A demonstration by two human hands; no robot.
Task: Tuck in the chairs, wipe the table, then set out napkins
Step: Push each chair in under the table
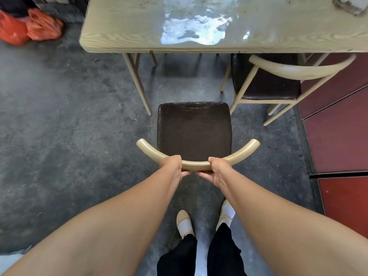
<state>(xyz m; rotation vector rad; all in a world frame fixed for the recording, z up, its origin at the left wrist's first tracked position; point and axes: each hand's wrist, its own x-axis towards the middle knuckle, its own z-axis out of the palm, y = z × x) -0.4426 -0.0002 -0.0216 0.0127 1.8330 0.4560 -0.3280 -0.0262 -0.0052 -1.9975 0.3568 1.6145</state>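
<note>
A chair (194, 130) with a dark brown seat and a curved pale wooden backrest stands on the floor in front of me, pulled out from the table (123, 34). My left hand (173, 166) grips the backrest left of its middle. My right hand (219, 170) grips it right of the middle. The seat's front edge sits short of the table's near edge. A second matching chair (278, 80) stands to the right, its seat partly under the table. The pale wood tabletop shows a glossy wet-looking patch (195, 28). A grey cloth (350, 5) lies at the table's far right corner.
Two red plastic bags (29, 26) lie on the grey concrete floor at the far left. A dark red panelled surface (342, 126) runs along the right side. My feet in beige shoes (185, 224) stand just behind the chair.
</note>
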